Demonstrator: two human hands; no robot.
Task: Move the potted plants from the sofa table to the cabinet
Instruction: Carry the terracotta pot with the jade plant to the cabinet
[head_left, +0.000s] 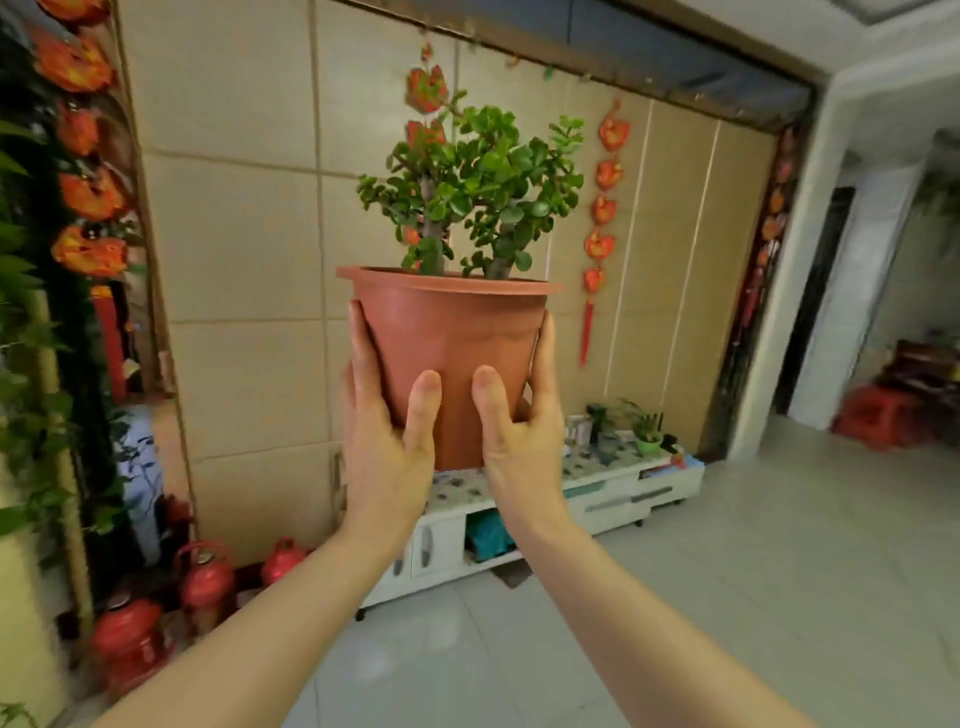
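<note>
The potted plant (457, 364) is being carried toward the low cabinet (597, 493), clasped by the left hand (384, 415) and right hand (519, 410), and likely needs setting down there.

The terracotta pot (451, 358) hides the fingers of the left hand (387, 431) and right hand (522, 421) behind its wall, and the soil inside cannot be seen past its rim. Pot and hands cover the middle of the low cabinet (613, 493) — the small things on its top are too blurred to name. The frame's left edge cuts off the leafy climbing plant (31, 364).
</note>
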